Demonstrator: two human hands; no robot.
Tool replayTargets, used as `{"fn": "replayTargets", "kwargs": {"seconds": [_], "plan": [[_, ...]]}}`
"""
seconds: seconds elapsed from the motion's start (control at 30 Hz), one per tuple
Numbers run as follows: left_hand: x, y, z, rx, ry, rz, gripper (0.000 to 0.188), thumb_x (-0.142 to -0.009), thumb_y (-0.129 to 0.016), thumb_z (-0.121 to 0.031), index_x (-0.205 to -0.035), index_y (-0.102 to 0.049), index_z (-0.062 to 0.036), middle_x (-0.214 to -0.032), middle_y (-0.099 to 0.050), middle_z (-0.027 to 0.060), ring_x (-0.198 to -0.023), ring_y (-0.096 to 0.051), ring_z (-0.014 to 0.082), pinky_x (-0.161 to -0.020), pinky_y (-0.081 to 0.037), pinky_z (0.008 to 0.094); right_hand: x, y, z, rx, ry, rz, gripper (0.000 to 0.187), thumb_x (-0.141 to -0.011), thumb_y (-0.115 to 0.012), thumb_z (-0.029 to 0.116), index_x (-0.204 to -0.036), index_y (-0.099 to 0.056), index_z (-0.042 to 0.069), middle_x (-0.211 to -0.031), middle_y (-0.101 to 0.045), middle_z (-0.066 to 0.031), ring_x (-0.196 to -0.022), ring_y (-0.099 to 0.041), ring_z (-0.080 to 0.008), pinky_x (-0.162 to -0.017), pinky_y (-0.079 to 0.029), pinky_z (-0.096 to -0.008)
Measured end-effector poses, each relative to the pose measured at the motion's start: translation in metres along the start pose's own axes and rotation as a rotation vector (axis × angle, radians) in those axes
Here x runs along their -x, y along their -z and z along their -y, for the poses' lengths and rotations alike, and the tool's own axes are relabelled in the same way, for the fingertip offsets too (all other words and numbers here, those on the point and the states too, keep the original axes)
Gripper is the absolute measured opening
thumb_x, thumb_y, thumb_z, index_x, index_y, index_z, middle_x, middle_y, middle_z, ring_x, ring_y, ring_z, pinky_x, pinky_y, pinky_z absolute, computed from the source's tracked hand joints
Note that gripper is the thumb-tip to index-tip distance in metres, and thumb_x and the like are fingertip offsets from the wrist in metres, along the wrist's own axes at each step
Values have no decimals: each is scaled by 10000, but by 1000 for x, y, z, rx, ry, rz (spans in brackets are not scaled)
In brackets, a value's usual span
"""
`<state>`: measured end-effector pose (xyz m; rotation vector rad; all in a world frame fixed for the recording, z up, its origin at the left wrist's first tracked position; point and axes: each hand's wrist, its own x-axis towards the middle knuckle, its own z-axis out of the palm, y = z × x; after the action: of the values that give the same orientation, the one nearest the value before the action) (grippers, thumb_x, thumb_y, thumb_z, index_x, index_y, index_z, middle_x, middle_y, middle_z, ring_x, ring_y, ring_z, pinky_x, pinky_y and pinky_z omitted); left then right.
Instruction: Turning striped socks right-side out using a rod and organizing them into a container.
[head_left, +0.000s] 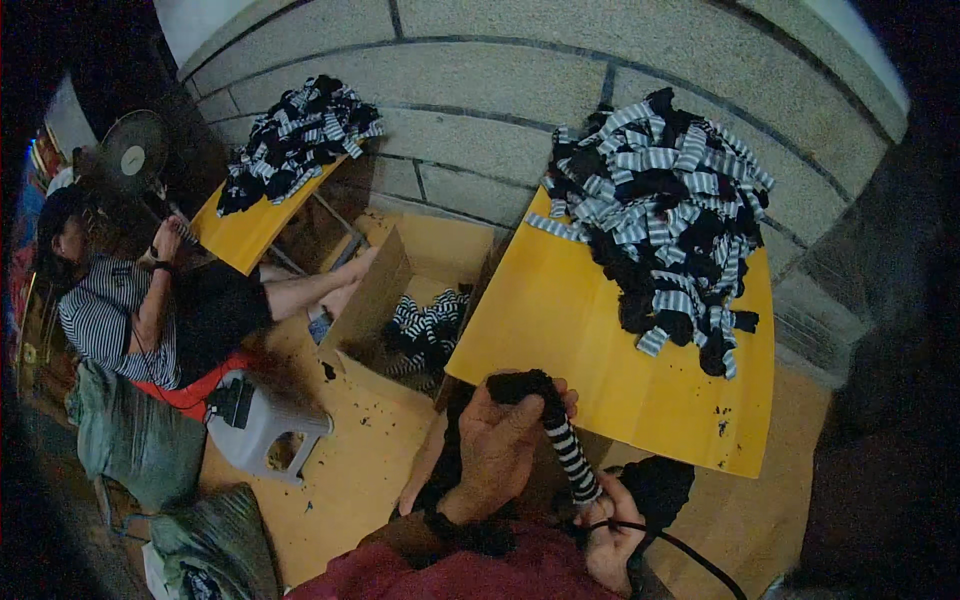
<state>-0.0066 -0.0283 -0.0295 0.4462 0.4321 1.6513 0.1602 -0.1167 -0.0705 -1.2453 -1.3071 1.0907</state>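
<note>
In front of me, a sock [570,458] with a black end and a black-and-white striped length slants between my two hands. My left hand [500,435] is closed round the black upper end, thumb across it. Lower down, my right hand [612,525] grips the striped end. A black cord [690,552] runs past the right fingers toward the lower right; whether it joins something inside the sock is hidden. Beyond my hands, a large heap of similar striped and black socks [680,200] covers the far part of a yellow board [530,310].
Left of the board stands a cardboard box [445,240] with striped socks inside. Another person [120,310] sits at the left by a second yellow board [240,225] with its own heap. A grey plastic stool [265,420], green sacks [140,435] and a fan [133,155] are also at the left.
</note>
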Motion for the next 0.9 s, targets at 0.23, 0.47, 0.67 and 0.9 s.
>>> {"fn": "replayTargets", "kwargs": {"seconds": [0.23, 0.47, 0.67, 0.9], "plan": [[1, -2, 6, -72, -123, 58, 243, -832, -553, 45, -1041, -461, -40, -967, -597, 199, -899, -609, 299, -812, -509, 447, -2, -2, 4, -167, -8, 20, 312, -901, -489, 56, -1171, -463, -99, -842, -593, -100, -652, -556, -109, -550, -475, -248], [10, -6, 2, -176, -66, 132, 251, -813, -560, 73, -1000, -455, -55, -914, -605, 206, -836, -619, 298, -767, -522, 433, -6, -6, 4, -258, -235, -10, 303, -878, -492, 19, -1165, -482, -77, -916, -600, -133, -626, -581, -136, -532, -477, -243], [11, -14, -4, -132, -74, 134, 297, -806, -574, 59, -1037, -435, -67, -918, -606, 205, -844, -620, 300, -762, -519, 430, -12, 0, 3, -633, -360, 205, 352, -842, -531, 8, -1187, -483, -42, -1001, -603, -122, -755, -606, -159, -612, -500, -256], [-2, -15, -21, -154, -238, 80, 315, -801, -585, 47, -1060, -439, -56, -942, -611, 205, -862, -621, 312, -795, -509, 439, -9, -4, 22, 123, -9, 53, 332, -912, -493, 131, -1170, -478, -77, -851, -615, -118, -661, -600, -141, -581, -505, -264]]}}
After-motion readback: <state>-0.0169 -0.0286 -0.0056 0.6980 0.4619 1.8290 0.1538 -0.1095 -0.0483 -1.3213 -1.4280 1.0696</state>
